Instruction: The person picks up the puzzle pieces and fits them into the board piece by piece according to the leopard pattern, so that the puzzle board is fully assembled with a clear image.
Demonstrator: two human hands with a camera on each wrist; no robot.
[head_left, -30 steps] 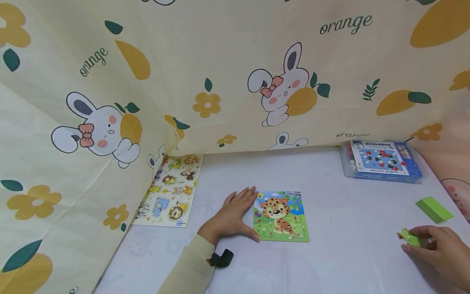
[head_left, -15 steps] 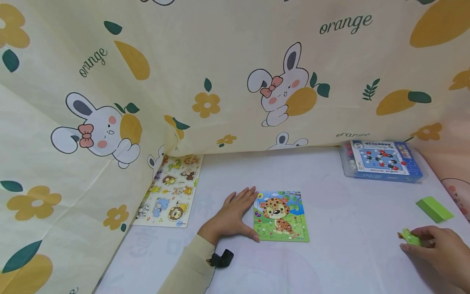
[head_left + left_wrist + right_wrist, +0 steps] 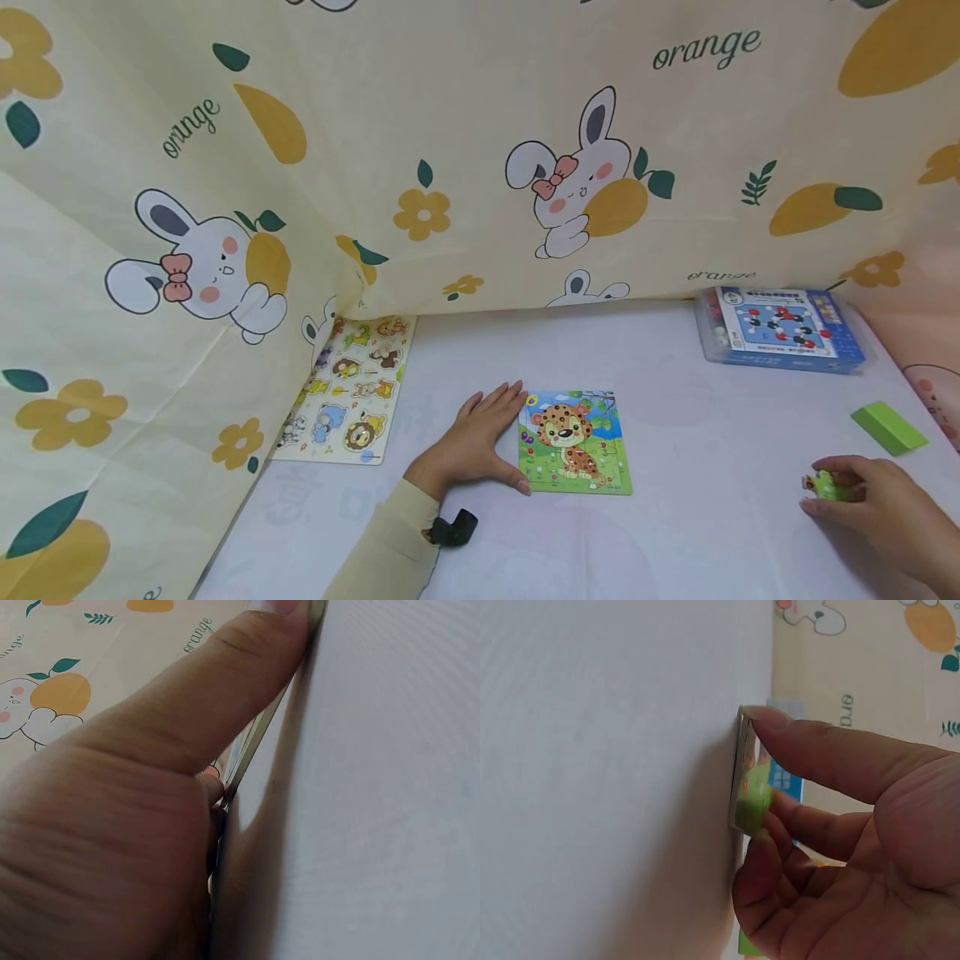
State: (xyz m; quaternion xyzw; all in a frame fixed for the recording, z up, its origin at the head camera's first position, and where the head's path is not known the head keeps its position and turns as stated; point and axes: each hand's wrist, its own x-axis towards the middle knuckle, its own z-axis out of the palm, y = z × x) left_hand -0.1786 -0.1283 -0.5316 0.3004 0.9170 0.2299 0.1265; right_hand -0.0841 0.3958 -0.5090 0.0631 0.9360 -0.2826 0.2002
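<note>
A square leopard puzzle [image 3: 573,442] with a green border lies flat on the table, its picture facing up. My left hand [image 3: 472,446] rests along its left side, fingers and thumb spread, with the thumb at the lower left corner. The left wrist view shows that thumb [image 3: 225,682] against the puzzle's thin edge. Far to the right, my right hand [image 3: 873,508] pinches a small green puzzle piece [image 3: 825,485] between thumb and fingers. Close up in the right wrist view, the piece [image 3: 754,795] stands on edge just by the tabletop; whether it is a single piece I cannot tell.
A bright green block [image 3: 889,428] lies just beyond my right hand. At the back right is a clear-lidded blue box [image 3: 787,329] with molecule pictures. An animal puzzle board [image 3: 352,400] lies at the left, partly under the printed curtain [image 3: 480,167], which borders the table.
My right hand has shifted slightly left with the green puzzle piece, which has turned a little in the fingers. The left hand and the leopard puzzle have stayed still.
</note>
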